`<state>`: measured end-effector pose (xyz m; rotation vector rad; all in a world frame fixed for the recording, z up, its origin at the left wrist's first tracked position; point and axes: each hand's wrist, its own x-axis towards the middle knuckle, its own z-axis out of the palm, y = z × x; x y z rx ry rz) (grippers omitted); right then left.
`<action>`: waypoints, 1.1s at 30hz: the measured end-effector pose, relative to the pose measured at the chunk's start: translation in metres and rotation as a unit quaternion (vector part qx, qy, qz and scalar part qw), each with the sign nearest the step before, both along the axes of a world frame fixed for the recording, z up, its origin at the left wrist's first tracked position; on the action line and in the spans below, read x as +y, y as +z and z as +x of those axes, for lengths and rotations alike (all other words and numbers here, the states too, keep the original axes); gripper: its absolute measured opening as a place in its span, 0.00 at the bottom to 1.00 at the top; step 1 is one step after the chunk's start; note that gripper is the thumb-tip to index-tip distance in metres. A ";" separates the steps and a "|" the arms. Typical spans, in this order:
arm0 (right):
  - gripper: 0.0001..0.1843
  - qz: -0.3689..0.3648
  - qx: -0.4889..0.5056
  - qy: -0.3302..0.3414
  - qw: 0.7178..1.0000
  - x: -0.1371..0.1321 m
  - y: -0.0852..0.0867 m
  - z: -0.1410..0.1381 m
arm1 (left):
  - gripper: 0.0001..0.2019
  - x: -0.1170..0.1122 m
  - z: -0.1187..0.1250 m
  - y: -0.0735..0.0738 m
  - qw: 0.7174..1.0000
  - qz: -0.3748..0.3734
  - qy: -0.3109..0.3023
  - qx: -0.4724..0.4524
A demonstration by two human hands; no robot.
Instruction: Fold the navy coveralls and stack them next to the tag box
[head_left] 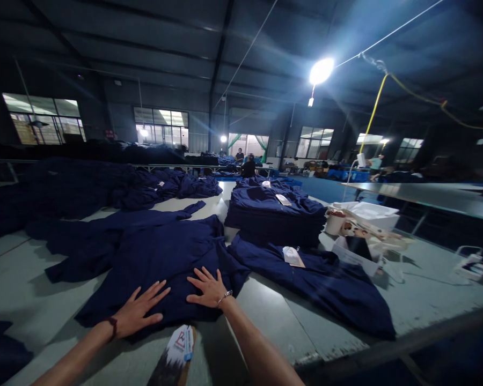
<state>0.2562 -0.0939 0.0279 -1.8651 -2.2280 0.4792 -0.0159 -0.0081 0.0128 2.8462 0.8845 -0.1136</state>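
the spread shirt-like garment (165, 257) is plain dark navy, matching the folded garment (326, 284) and garment stack (273, 225). the nearest hang tag (177, 351) shows white above dark grey treetops, with a red logo and blue strip. the tabletop (276, 313) is pale grey-green, the bracelet (226, 295) silvery, the cable (373, 111) yellow, the curtains (261, 142) green.

A pale worktable (273, 316) with a scuffed edge carries a navy garment (169, 241) spread flat, a dark cloth heap (64, 187) on the left, a thick navy pile (273, 220) beyond, and a printed tag (181, 346) nearest the viewer.
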 end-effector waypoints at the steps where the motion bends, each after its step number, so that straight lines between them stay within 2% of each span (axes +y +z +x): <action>1: 0.40 0.000 0.000 -0.001 1.000 0.000 0.000 0.000 | 0.33 0.001 0.000 -0.002 1.000 -0.002 0.000 -0.003; 7: 0.40 0.005 -0.004 -0.005 1.000 0.003 -0.002 0.000 | 0.32 0.003 -0.002 -0.008 0.999 0.014 -0.012 -0.031; 16: 0.38 -0.001 -0.016 -0.010 1.000 0.004 -0.004 -0.001 | 0.32 -0.004 0.000 -0.001 0.999 -0.006 0.001 -0.037; 33: 0.39 -0.010 -0.020 -0.012 1.000 0.002 0.000 -0.002 | 0.32 -0.004 -0.001 -0.002 0.999 -0.001 0.002 -0.042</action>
